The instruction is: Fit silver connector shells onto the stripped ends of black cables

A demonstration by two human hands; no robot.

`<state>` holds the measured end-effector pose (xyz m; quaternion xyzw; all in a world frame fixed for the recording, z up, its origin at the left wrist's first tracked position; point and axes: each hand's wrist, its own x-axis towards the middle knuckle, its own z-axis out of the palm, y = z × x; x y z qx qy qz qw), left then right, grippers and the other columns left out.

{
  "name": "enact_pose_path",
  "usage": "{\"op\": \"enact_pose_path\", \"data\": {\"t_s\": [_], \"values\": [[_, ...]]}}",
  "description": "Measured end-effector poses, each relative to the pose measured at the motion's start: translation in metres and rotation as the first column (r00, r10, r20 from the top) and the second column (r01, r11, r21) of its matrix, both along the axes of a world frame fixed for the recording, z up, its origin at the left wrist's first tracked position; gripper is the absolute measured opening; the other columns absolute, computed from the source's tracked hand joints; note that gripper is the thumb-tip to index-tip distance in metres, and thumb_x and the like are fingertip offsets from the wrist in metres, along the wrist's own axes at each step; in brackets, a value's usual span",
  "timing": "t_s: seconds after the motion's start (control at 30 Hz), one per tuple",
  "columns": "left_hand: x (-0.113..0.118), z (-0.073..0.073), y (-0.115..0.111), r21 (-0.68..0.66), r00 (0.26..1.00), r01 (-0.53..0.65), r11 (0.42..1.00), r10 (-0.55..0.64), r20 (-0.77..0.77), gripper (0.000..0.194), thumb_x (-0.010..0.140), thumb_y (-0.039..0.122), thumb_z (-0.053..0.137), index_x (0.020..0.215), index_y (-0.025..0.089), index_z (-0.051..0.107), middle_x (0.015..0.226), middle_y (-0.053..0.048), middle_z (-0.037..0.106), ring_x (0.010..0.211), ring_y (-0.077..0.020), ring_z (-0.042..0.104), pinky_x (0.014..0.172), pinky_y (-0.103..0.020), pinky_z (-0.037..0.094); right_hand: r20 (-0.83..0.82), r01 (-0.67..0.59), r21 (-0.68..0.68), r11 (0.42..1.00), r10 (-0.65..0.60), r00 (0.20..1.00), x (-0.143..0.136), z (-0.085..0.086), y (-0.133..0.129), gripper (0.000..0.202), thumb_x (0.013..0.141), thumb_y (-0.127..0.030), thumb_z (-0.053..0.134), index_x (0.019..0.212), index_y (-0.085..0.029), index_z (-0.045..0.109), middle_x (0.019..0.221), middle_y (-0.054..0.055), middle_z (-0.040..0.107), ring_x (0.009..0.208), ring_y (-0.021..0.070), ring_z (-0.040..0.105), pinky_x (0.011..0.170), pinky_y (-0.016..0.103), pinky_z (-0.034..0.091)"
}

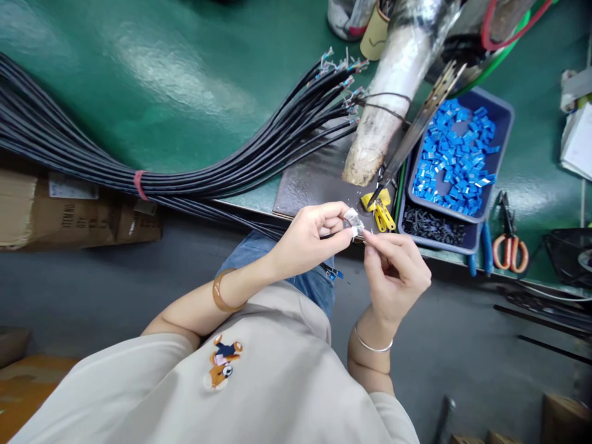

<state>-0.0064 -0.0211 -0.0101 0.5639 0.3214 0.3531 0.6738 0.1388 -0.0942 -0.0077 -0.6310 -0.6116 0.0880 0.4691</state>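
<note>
Cable (pixel 327 235), where's it at?

Thin black one, in front of the body at the near edge of the bench (pixel 176 80). It shows between the fingers of the left hand (pixel 305 240), end toward the right hand (pixel 398 277).

Grip?

Left: fingers and thumb closed on it. White wrap (pixel 354 223) at those fingertips. Right: thumb and index pinched together right at the end. Can't tell if a core is in there, too small.

Handling?

Judging by the look: light, bendy but springy jacket. Tip's the weak bit, with fine cores that should kink or fray easily. Jacket's probably a bit slick.

Where to hold?

I'd take the jacket just behind the bare end, firm, and only a light fingertip pinch on a core. No tugging by the tip.

Weight trailing off it?

Can't trace the far end. Loose cables run past the left hand from the bundle (pixel 213 182), which has a red tie (pixel 140 185). That lot looks heavy together, so expect some drag.

Nearby?

Yellow tool (pixel 383 213) on the mat (pixel 303 185), just beyond the fingertips. Bin (pixel 509 123) of blue parts (pixel 456 160) to the right.
</note>
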Motion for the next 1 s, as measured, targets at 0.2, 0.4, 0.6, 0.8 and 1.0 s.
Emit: {"op": "enact_pose_path", "data": {"t_s": [0.2, 0.4, 0.6, 0.8, 1.0], "values": [[0.000, 0.000, -0.002, 0.011, 0.999, 0.028, 1.000, -0.028, 0.017, 0.008, 0.085, 0.018, 0.056, 0.078, 0.014, 0.055, 0.058, 0.007, 0.032, 0.052, -0.0040, 0.027, 0.049, -0.019, 0.024, -0.029, 0.074, 0.059, 0.996, -0.072, 0.997, 0.002, 0.000, 0.003, 0.028, 0.081, -0.012, 0.065, 0.103, -0.029, 0.072, 0.083, -0.002, 0.065, 0.058, 0.0048, 0.048, 0.048, 0.021, 0.032], [0.000, 0.000, -0.002, 0.037, 0.999, 0.032, 0.999, -0.031, -0.030, 0.011, 0.083, 0.019, 0.057, 0.074, 0.013, 0.055, 0.057, 0.007, 0.031, 0.053, -0.0043, 0.026, 0.050, -0.020, 0.024, -0.017, 0.005, 0.000, 1.000, -0.005, 1.000, 0.001, 0.003, 0.002, 0.028, 0.081, -0.010, 0.065, 0.099, -0.029, 0.073, 0.084, -0.002, 0.064, 0.054, 0.0030, 0.042, 0.046, 0.021, 0.029], [0.000, 0.000, -0.001, 0.067, 0.995, 0.043, 0.997, -0.037, -0.093, 0.010, 0.077, 0.015, 0.058, 0.068, 0.013, 0.053, 0.056, 0.007, 0.030, 0.053, -0.0040, 0.026, 0.049, -0.019, 0.024, -0.105, 0.012, -0.083, 0.996, -0.020, 0.994, 0.004, 0.003, 0.002, 0.021, 0.082, -0.014, 0.065, 0.097, -0.026, 0.073, 0.084, -0.001, 0.064, 0.053, 0.0032, 0.041, 0.048, 0.022, 0.031], [0.001, -0.003, -0.005, 0.263, 0.985, -0.032, 0.964, 0.075, -0.157, 0.009, 0.078, 0.015, 0.057, 0.070, 0.014, 0.053, 0.055, 0.007, 0.034, 0.053, -0.0044, 0.028, 0.049, -0.018, 0.027, -0.412, -0.030, -0.238, 0.971, -0.073, 0.908, 0.010, 0.002, 0.003, 0.007, 0.078, -0.027, 0.073, 0.082, -0.020, 0.073, 0.075, -0.001, 0.067, 0.051, 0.0039, 0.044, 0.047, 0.020, 0.033], [0.003, -0.010, -0.009, 0.666, 0.965, -0.068, 0.743, 0.218, -0.145, 0.008, 0.080, 0.012, 0.056, 0.072, 0.014, 0.056, 0.061, 0.004, 0.050, 0.053, -0.0047, 0.040, 0.051, -0.018, 0.033, -0.371, -0.061, -0.357, 0.932, -0.082, 0.925, 0.012, 0.005, 0.002, 0.016, 0.079, -0.033, 0.072, 0.077, -0.016, 0.070, 0.058, -0.004, 0.053, 0.048, 0.0028, 0.034, 0.044, 0.019, 0.025]]}}
